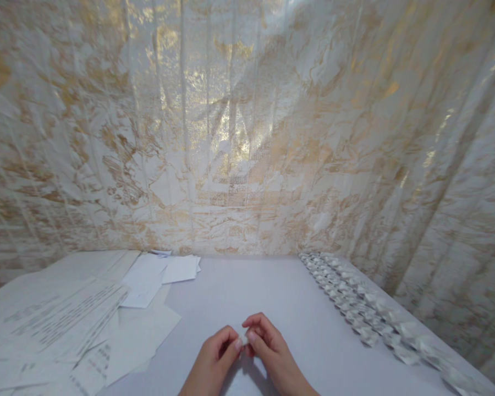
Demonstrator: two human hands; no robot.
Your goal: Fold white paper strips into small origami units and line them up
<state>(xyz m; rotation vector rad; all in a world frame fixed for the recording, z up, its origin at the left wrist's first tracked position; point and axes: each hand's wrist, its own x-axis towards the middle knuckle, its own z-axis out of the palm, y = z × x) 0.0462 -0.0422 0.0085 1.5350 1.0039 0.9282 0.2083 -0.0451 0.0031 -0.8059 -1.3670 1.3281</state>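
Note:
Both my hands meet low in the middle, just above the white table (247, 286). My left hand (214, 355) and my right hand (268, 344) pinch a small folded piece of white paper (243, 339) between their fingertips. Only a sliver of the paper shows between the fingers. Both hands are closed on it, fingertips touching.
Loose printed sheets and white paper slips (86, 319) lie spread over the table's left side. Two rows of several small folded paper pieces (355, 300) run along the right edge. A gold-and-white marbled curtain (247, 126) hangs right behind the table.

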